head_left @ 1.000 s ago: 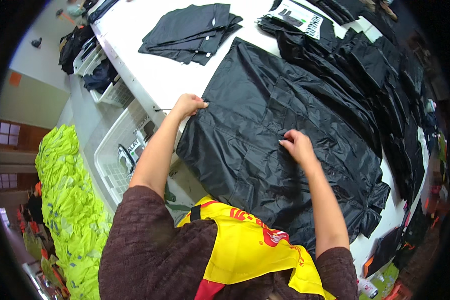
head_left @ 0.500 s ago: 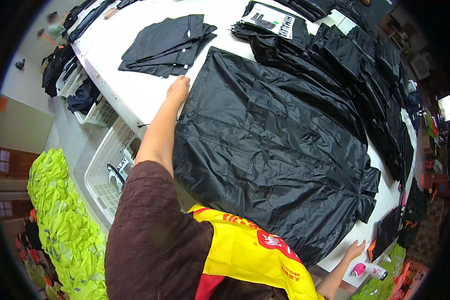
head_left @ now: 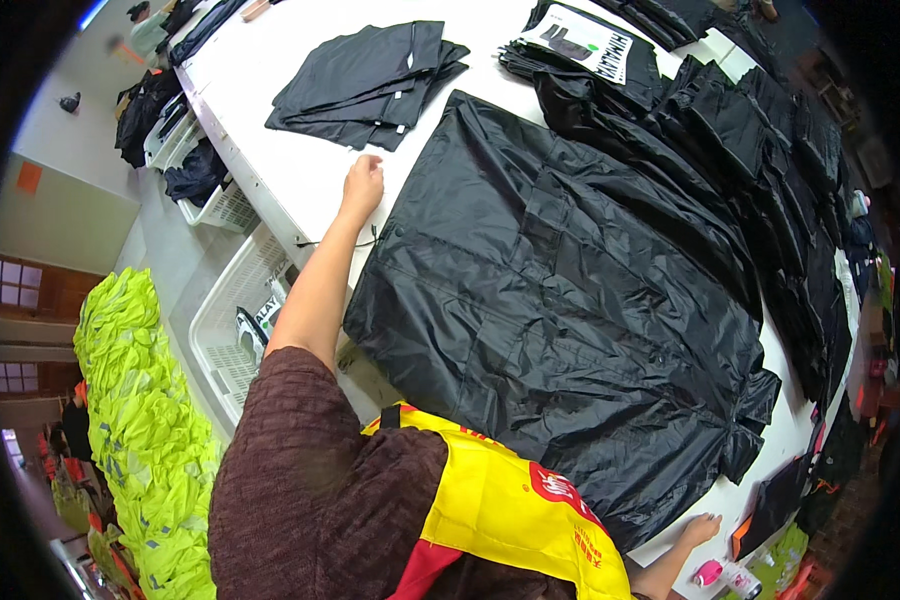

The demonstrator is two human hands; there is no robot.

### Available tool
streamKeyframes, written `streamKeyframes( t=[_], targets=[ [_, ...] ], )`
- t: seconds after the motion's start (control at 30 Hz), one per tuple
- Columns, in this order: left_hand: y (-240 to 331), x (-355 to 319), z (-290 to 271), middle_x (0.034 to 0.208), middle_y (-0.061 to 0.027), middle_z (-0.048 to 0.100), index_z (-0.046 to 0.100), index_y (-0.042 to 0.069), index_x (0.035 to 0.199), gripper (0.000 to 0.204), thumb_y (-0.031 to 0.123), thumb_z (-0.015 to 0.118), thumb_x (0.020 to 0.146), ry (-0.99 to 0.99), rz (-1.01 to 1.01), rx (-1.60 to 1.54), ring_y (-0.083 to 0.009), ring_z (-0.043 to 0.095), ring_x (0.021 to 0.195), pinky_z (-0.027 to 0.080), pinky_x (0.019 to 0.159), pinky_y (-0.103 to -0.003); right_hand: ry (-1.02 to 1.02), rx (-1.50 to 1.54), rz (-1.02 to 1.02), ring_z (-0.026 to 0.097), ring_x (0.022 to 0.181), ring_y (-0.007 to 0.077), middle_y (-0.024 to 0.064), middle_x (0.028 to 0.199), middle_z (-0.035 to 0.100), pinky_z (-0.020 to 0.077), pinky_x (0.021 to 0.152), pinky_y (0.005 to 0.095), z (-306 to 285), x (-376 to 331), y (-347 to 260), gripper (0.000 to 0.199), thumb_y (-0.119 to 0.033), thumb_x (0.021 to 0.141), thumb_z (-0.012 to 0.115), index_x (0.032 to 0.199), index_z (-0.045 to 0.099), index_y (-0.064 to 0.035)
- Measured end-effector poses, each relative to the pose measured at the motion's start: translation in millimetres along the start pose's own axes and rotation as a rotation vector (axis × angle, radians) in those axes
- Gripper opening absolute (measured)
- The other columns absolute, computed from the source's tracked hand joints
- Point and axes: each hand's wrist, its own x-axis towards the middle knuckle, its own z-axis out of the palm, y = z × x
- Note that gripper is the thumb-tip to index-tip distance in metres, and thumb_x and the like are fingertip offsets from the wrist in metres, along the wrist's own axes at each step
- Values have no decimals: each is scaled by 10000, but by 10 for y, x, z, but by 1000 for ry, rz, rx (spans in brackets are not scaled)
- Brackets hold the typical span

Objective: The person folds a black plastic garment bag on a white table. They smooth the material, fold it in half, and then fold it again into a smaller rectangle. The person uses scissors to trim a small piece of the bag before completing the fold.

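Note:
A black shiny jacket (head_left: 560, 320) lies spread on the white table (head_left: 260, 70) before me, its sleeves and edges a little creased. My left hand (head_left: 364, 185), its fingers curled in, is over the bare tabletop beside the jacket's far left edge. Just beyond it lies a stack of folded black garments (head_left: 360, 85) with small white labels. At the near right corner, my right hand (head_left: 702, 530) rests past the jacket's end, fingers drawn together. Nothing shows in either hand.
Folded black garments (head_left: 710, 170) are piled along the far right, with a printed packing sheet (head_left: 575, 45) on one pile. White baskets (head_left: 210, 340) stand left of the table, near a heap of neon-yellow garments (head_left: 140, 430). A pink-capped bottle (head_left: 740, 578) is near my right hand.
The view has shifted, moving the scene rightward. My left hand has come slightly away from the jacket's edge. The fingers of my right hand, spread before, are now curled in.

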Motion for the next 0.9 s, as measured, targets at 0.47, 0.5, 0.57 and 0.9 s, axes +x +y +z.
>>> streamKeyframes(
  t=[0.47, 0.5, 0.57, 0.9],
  targets=[
    [113, -128, 179, 874, -76, 564, 529, 68, 826, 87, 147, 567, 822, 128, 339, 281, -293, 559, 851, 471, 699, -396, -133, 193, 160, 624, 816, 367, 250, 901, 617, 488, 642, 442, -524, 187, -235, 305, -202, 849, 421, 905, 536, 75],
    [117, -136, 188, 870, -82, 570, 525, 66, 839, 92, 148, 564, 825, 143, 308, 272, -298, 566, 839, 468, 693, -402, -31, 279, 132, 634, 802, 350, 237, 906, 621, 494, 604, 436, -593, 173, -326, 318, -217, 864, 417, 939, 521, 74],
    [108, -166, 190, 863, -94, 580, 518, 60, 864, 104, 150, 559, 831, 172, 239, 250, -309, 579, 813, 463, 681, -415, 17, 874, 336, 654, 792, 308, 225, 926, 636, 518, 563, 375, -722, 211, -789, 355, -216, 890, 394, 1075, 484, 74],
    [135, -107, 424, 726, -113, 621, 530, -2, 891, 133, 126, 502, 873, 146, -93, -590, -231, 606, 666, 466, 626, -322, -726, 1311, -195, 436, 522, 37, -31, 679, 502, 292, 401, 159, -1782, -585, -3809, 162, -183, 851, 581, 961, 569, -65]
  ],
)
